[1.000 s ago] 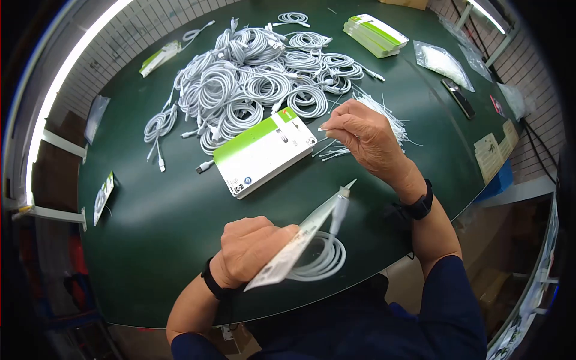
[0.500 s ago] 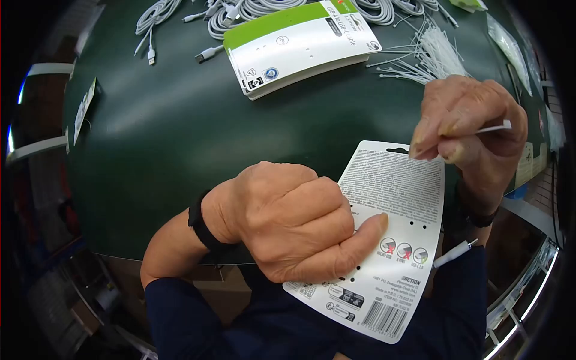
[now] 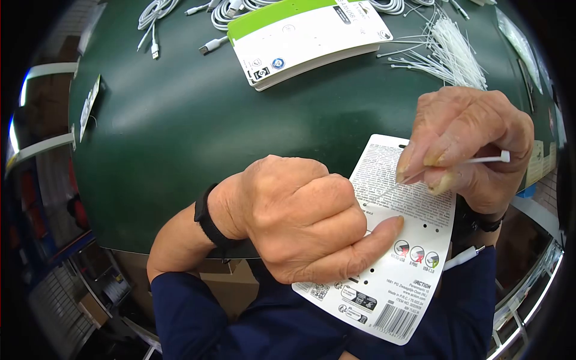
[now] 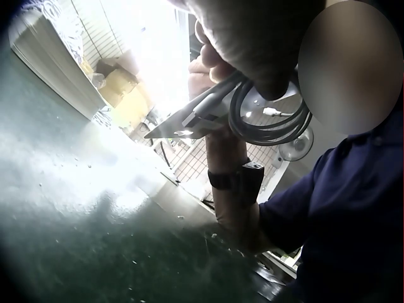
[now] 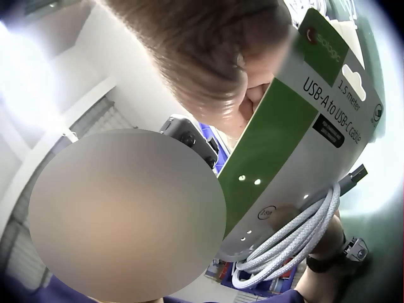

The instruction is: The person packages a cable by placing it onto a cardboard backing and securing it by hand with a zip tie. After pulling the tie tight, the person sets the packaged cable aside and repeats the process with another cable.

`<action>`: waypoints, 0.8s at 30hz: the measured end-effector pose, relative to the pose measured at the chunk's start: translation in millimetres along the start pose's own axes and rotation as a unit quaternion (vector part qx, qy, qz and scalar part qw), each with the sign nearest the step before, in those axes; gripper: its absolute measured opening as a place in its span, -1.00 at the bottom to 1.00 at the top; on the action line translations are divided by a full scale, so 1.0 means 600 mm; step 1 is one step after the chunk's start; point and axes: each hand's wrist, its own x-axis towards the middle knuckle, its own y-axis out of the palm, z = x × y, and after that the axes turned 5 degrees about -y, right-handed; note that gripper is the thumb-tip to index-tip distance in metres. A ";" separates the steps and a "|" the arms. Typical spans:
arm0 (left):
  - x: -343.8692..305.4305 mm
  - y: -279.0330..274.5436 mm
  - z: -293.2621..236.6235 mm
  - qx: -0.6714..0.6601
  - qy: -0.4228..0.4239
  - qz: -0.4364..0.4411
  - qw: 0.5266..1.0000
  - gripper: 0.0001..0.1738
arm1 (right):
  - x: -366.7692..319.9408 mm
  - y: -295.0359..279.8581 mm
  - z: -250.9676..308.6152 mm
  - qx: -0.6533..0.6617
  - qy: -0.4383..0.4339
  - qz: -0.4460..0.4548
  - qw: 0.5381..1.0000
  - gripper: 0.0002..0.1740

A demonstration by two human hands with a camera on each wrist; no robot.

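My left hand [image 3: 306, 222] grips a white printed packaging card [image 3: 411, 300], its thumb lying across the back, which carries small text, icons and a barcode. Against the card's front is a coiled grey-white USB cable [image 5: 287, 243], held at the fold of the coil on the green and white side. One cable connector [image 3: 463, 258] sticks out past the card's right edge in the head view. My right hand [image 3: 474, 141] pinches a thin white cable tie [image 3: 489, 159] between thumb and fingertips, its head pointing right. The tie's thin tail reaches down to a small hole in the card.
Beyond the hands lies a stack of green and white cards [image 3: 312, 51] on the dark green table [image 3: 180, 132]. Loose white cable ties [image 3: 453, 57] are heaped to its right, coiled cables [image 3: 237, 11] behind. A finished-looking carded cable [image 3: 90, 108] sits far left.
The head view has tilted down as the card was brought in front of the body and turned back side up. The right hand has brought the cable tie's tail over to the card.
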 end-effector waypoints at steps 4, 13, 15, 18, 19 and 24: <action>0.000 0.000 0.000 -0.003 0.002 0.000 1.000 -0.39 | 0.001 0.002 0.004 -0.015 0.006 -0.014 1.000 -0.81; 0.000 0.005 0.002 0.000 0.010 -0.019 1.000 -0.42 | -0.004 0.016 0.004 -0.014 0.000 -0.076 0.997 -0.83; 0.001 0.003 0.003 0.000 0.010 -0.017 1.000 -0.42 | -0.003 0.013 0.005 -0.019 0.004 -0.059 0.998 -0.83; 0.001 0.002 0.003 -0.001 0.009 -0.015 1.000 -0.42 | -0.002 0.015 0.006 -0.016 0.015 -0.053 0.998 -0.83; 0.001 0.002 0.003 -0.002 0.009 -0.015 1.000 -0.43 | -0.001 0.016 0.006 -0.016 0.019 -0.050 0.998 -0.83; 0.000 0.007 0.004 -0.003 0.009 -0.023 1.000 -0.44 | 0.000 0.011 -0.001 -0.024 0.005 -0.014 1.000 -0.84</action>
